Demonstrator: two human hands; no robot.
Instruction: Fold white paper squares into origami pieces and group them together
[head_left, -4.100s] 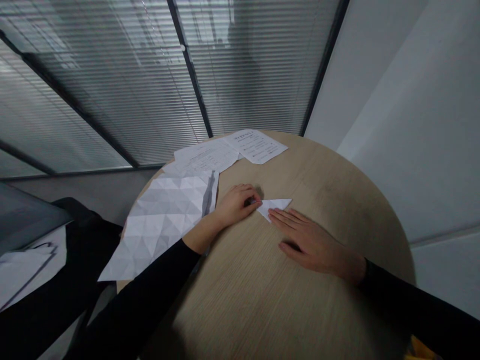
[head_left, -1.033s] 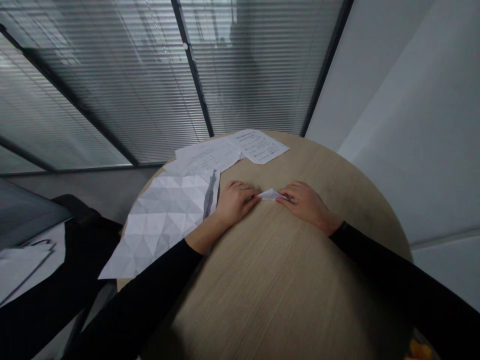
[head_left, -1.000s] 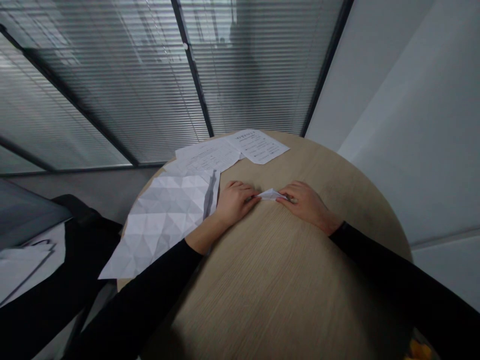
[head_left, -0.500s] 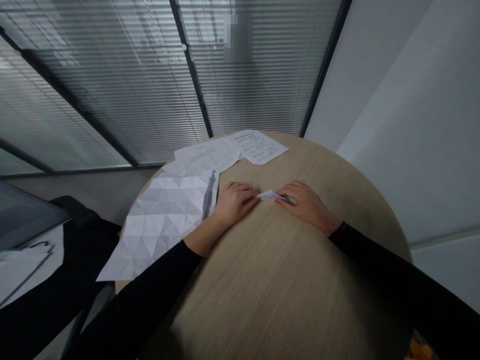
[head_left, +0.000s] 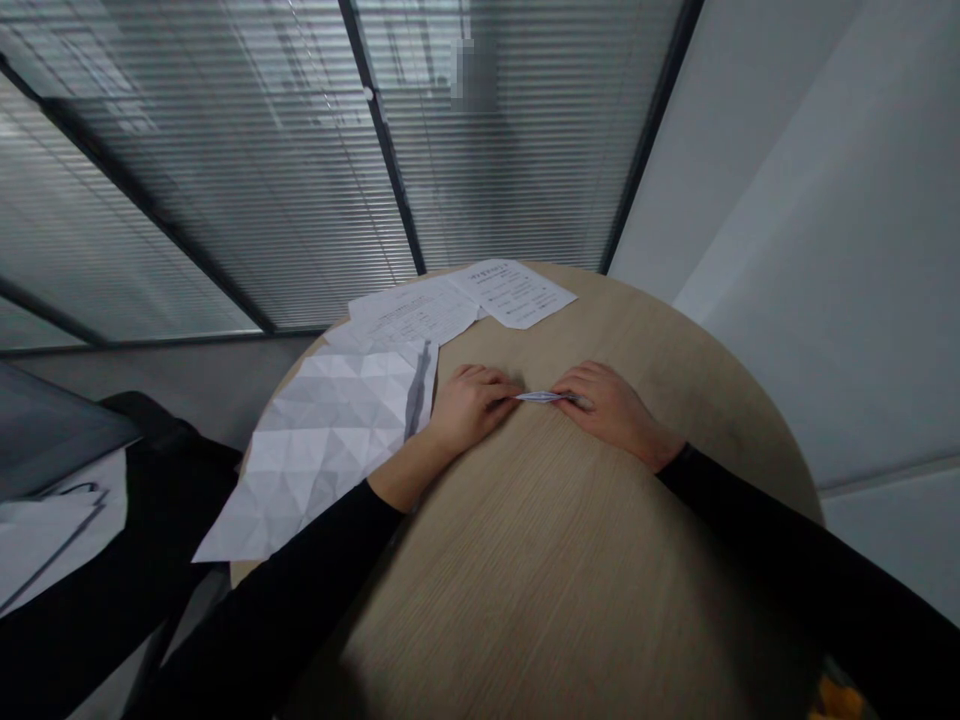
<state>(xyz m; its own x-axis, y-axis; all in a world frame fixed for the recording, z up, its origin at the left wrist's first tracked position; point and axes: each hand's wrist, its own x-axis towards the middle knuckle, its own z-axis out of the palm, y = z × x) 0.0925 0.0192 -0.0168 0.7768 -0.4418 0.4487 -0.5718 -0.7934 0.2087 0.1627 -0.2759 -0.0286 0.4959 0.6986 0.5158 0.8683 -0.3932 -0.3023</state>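
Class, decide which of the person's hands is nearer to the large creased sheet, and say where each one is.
Left. The left hand is just beside the right-hand edge of the large creased sheet; the right hand is farther right, beyond the small folded paper.

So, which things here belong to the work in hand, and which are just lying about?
In use:
small folded paper, pinched between left hand and right hand
round table, beneath them

Apparently just lying about:
large creased sheet, on the table's left
printed sheets, at its far edge
loose papers, off the table, far left
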